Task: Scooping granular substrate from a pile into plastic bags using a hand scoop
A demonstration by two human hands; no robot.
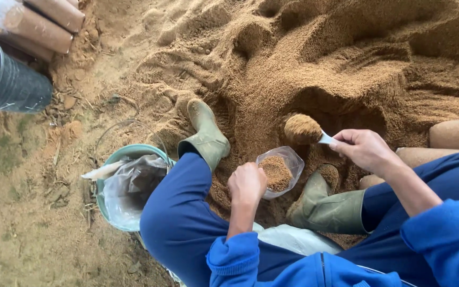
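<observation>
My left hand (246,183) grips the rim of a small clear plastic bag (288,159), held open and partly filled with brown sawdust (276,172). My right hand (365,149) holds the white handle of a scoop (304,130) heaped with sawdust, just above and to the right of the bag's mouth. Both hands hover between my green rubber boots (205,135) (325,207), over a large sawdust pile (346,64).
A green bucket (113,159) lined with clear plastic sits left of my knee. A black pot (6,79) stands at the far left. Packed cylindrical sawdust bags lie at the top left (43,24) and at the right edge (455,135).
</observation>
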